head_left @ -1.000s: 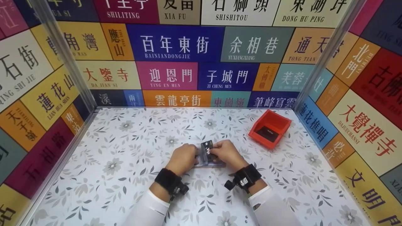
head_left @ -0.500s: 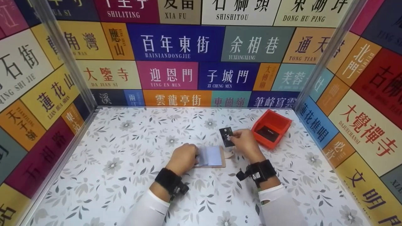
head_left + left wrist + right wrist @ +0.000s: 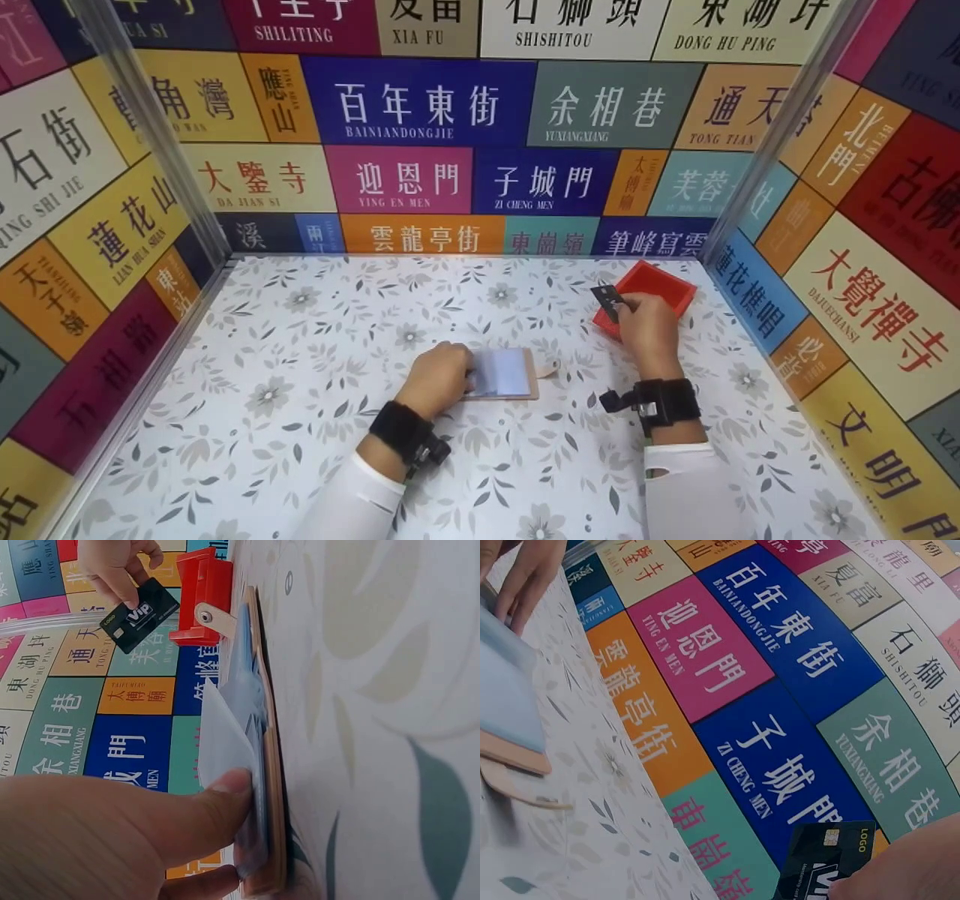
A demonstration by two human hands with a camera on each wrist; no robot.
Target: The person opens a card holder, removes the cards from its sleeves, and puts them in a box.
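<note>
A tan card holder (image 3: pixel 532 375) lies spread on the table, its clear plastic sleeves (image 3: pixel 251 697) partly lifted. My left hand (image 3: pixel 439 379) pinches those sleeves at the left side, thumb on top in the left wrist view. Up and to the right, my right hand (image 3: pixel 651 330) holds a black VIP card (image 3: pixel 607 301) by one edge between thumb and fingers. That card is over the near left side of a red plastic bin (image 3: pixel 684 289). The right hand hides much of the bin's inside in the head view.
The table (image 3: pixel 337 465) has a white leaf-and-flower cover. Walls with coloured street-name panels (image 3: pixel 420 105) enclose its back and both sides. A strap with a snap (image 3: pixel 214 617) sticks out from the card holder's right edge.
My right hand has drawn the black VIP card away from the card holder, rightward and back to the red bin. The left hand has stayed on the sleeves.
</note>
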